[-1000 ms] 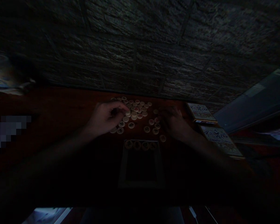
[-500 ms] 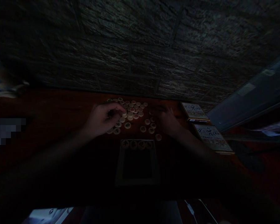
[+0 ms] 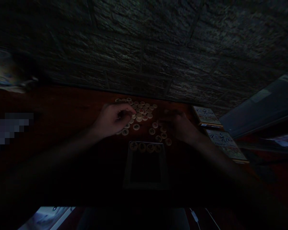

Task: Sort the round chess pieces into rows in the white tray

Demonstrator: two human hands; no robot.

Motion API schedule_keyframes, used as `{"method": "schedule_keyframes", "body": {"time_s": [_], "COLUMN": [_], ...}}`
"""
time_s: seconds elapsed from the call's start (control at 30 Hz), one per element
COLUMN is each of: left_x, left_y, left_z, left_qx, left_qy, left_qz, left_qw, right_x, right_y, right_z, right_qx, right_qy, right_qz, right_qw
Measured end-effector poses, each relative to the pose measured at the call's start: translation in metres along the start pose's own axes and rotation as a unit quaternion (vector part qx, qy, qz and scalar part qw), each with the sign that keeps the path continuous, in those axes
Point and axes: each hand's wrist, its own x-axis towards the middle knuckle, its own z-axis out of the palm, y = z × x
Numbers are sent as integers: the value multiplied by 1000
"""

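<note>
Another loose piece shows beside the right hand

Near the right hand (image 3: 180, 126), one more xiangqi piece (image 3: 158, 138) lies among the loose ones than half a second ago. Its fingers are low and blurred; their opening and any grip cannot be told. The left hand (image 3: 114, 119) stays at the left edge of the piled pieces (image 3: 139, 116), thumb and index finger narrowly apart, a grip unclear. Four pieces (image 3: 142, 147) still line the far end of the shallow tray (image 3: 163, 169) on the worktop (image 3: 69, 105). Two xiangqi boxes (image 3: 207, 115) (image 3: 227, 143) lie right.
</note>
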Motion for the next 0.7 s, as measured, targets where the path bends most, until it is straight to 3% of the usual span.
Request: {"method": "schedule_keyframes", "body": {"time_s": [0.23,0.37,0.53,0.7], "left_x": [0,0,0,0], "left_y": [0,0,-2,-5], "left_z": [1,0,0,0], "left_qx": [5,7,5,0], "left_qy": [-1,1,3,6], "left_qz": [-1,-2,2,7], "left_qw": [1000,1000,1000,1000], "right_x": [2,5,5,5], "right_y": [-2,-16,-25,-16], "right_z": [3,1,4,14], "right_qx": [25,-61,-208,-162], "right_qy": [-15,-22,0,22], "right_qz": [67,97,31,13], "right_qw": [997,993,978,987]}}
